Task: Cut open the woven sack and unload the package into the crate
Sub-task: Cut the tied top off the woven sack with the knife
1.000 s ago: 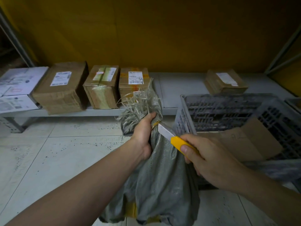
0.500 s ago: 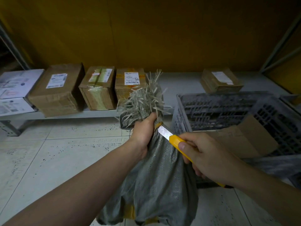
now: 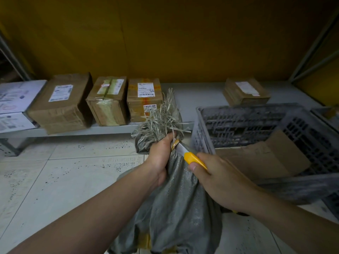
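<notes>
Shelf boxes [image 3: 60, 103]: cardboard parcels in a row on the low shelf [image 3: 198, 99] at the left and centre, one more flat box [image 3: 245, 92] further right — none part of the job as far as I can judge.
Left hand [image 3: 159, 158]: fingers clenched round the gathered neck of the woven sack, just under the frayed tuft [image 3: 161, 121]; holds the neck upright and taut.
Woven sack [image 3: 176, 208]: grey, hangs from that grip toward the floor [image 3: 55, 180], just left of the crate; body bulges, something yellow shows near the bottom edge. Looks unopened.
Tie [image 3: 174, 143]: a yellowish band at the neck, right by the left thumb; blade tip meets it. Cannot tell whether it is cut through.
Knife [image 3: 190, 156]: yellow handle, short bright blade [image 3: 181, 148] pointing up-left into the neck.
Right hand [image 3: 220, 178]: fingers wrapped firmly on the knife handle, thumb along its lower side.
Crate [image 3: 201, 125]: grey slatted plastic, on the right, touching or nearly touching the sack; holds only a loose sheet of cardboard [image 3: 266, 158] that I can see.
Progress: early — the cutting step is in hand.
Left to do: finish opening the neck, draw the package out, set it in the crate. Package itself hidden inside the sack.
</notes>
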{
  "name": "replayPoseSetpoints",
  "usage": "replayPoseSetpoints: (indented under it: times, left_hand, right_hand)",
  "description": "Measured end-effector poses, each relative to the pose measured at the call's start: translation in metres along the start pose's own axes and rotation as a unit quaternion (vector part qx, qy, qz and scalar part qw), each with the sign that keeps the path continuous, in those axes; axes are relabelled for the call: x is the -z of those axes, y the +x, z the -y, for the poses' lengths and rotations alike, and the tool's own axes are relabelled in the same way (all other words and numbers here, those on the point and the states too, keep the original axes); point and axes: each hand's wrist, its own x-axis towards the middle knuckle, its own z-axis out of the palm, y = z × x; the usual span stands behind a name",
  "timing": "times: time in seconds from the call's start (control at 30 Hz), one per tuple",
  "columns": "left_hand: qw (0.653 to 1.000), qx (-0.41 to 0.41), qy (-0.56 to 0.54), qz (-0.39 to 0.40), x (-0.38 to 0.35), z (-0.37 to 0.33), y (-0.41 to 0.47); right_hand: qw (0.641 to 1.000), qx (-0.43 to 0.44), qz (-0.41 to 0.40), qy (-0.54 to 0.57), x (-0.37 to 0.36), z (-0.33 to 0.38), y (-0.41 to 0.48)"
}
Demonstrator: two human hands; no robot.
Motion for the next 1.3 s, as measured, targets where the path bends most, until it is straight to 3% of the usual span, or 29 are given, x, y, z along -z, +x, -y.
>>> replayPoseSetpoints:
  times: [0.17,0.4,0.63,0.7,0.77,0.87,1.03,1.13,1.23,1.3]
  left_hand:
    - [1.000,0.011,-0.010,0.019,0.003,0.000,-0.002]
    - [1.000,-0.003,-0.005,0.027,0.004,-0.007,-0.002]
    - [0.998,-0.060,0.016,0.016,-0.001,-0.010,0.002]
    - [0.995,-0.081,0.051,0.019,-0.002,-0.003,0.002]
    - [0.989,-0.070,0.129,0.027,0.001,0.018,0.002]
    - [0.995,0.005,0.101,0.017,0.006,0.040,-0.003]
    - [1.000,0.010,0.015,0.019,0.009,0.024,0.003]
    - [1.000,0.011,0.007,0.026,0.005,0.016,0.003]
    - [0.999,0.013,-0.005,0.042,0.003,0.001,0.001]
    - [0.998,0.011,-0.012,0.055,0.003,-0.006,0.002]
  right_hand:
    - [0.999,0.007,0.017,0.041,-0.002,-0.001,-0.002]
    - [0.996,0.055,-0.069,-0.026,-0.008,-0.010,-0.006]
    - [0.994,0.032,-0.093,-0.045,-0.013,-0.010,-0.009]
    - [0.991,0.042,-0.126,-0.024,-0.008,0.003,-0.008]
    - [0.976,0.049,-0.211,0.030,0.012,0.015,-0.001]
    - [0.952,0.031,-0.282,0.118,0.052,0.019,0.007]
    - [0.981,-0.030,-0.191,0.000,0.043,0.013,-0.006]
    - [0.981,-0.060,-0.152,0.107,0.026,-0.003,0.003]
    - [0.924,-0.156,-0.119,0.328,0.018,-0.012,0.012]
    - [0.903,-0.180,-0.095,0.379,0.021,-0.010,0.012]
